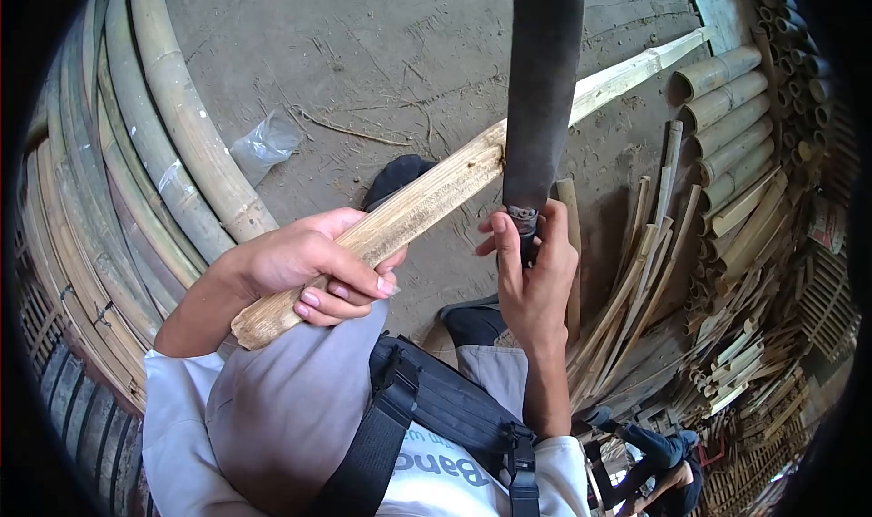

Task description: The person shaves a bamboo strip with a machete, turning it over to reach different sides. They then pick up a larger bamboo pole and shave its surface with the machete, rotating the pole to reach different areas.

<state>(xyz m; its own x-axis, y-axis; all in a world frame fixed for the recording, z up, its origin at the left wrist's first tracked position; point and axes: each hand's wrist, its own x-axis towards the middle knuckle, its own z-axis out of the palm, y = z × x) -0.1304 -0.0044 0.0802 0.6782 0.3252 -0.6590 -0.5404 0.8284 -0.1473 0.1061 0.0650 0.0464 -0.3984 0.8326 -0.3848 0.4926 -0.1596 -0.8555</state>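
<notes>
My left hand [304,261] is wrapped round the near end of a long split bamboo strip [434,190], thumb on top and fingers curled below. The strip slants away from me to the upper right, its pale inner face showing. In my right hand [543,285] is the dark handle of a machete, held just below the metal collar. Its wide dark blade [543,81] points straight away from me and crosses in front of the strip, hiding a short part of it.
Thick bamboo poles [182,118] curve along my left. A clear plastic bag [266,145] lies on the dirt floor [363,54]. To the right are leaning bamboo strips [640,281] and stacked half-round bamboo pieces [731,122]. Another person [658,458] is at the lower right.
</notes>
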